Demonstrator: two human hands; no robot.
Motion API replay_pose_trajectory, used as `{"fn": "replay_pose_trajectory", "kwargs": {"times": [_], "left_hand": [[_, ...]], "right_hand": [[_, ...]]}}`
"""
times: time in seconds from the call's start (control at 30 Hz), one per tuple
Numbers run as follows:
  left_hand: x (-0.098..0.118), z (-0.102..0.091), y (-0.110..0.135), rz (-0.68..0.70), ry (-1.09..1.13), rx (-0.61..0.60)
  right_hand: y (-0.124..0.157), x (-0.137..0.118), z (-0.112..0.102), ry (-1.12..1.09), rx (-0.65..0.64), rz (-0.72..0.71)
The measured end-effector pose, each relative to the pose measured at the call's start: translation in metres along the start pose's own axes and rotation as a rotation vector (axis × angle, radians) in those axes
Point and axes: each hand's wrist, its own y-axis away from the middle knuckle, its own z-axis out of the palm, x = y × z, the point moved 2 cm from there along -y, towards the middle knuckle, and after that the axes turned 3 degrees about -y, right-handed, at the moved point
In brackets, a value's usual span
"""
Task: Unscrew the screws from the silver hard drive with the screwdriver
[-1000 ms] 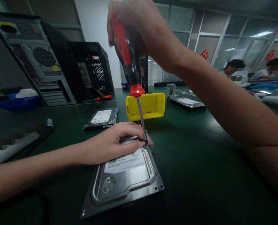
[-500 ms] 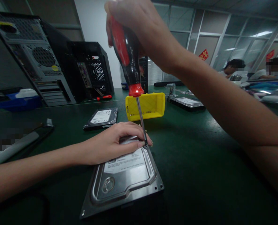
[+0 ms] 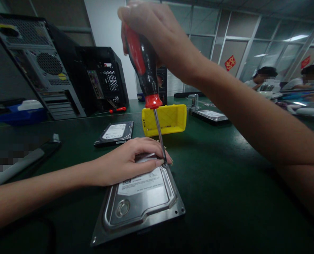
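A silver hard drive (image 3: 151,197) lies flat on the green table, label side up. My left hand (image 3: 131,158) holds its far part, thumb across the label and fingers over the far edge. My right hand (image 3: 157,33) is wrapped round the red and black handle of a screwdriver (image 3: 158,123), above the drive. The shaft slants down, with its tip at the drive's far right corner, next to my left thumb. Whatever lies under the tip is hidden.
A yellow bin (image 3: 176,120) with small screws stands behind the drive. Two more hard drives lie at left (image 3: 116,132) and right (image 3: 211,115). A small red-handled screwdriver (image 3: 117,110) lies near open computer cases (image 3: 102,79). People (image 3: 265,77) sit at far right.
My right hand has shifted very slightly on the screwdriver handle. The screwdriver tip, my left hand and the hard drive stay in place.
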Motion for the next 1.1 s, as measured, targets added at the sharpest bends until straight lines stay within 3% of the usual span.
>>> {"fn": "replay_pose_trajectory", "kwargs": {"times": [1.1], "left_hand": [[0.0006, 0.0002, -0.0001, -0.011, 0.003, 0.017]], "right_hand": [[0.0004, 0.0017, -0.0046, -0.015, -0.055, -0.116]]}}
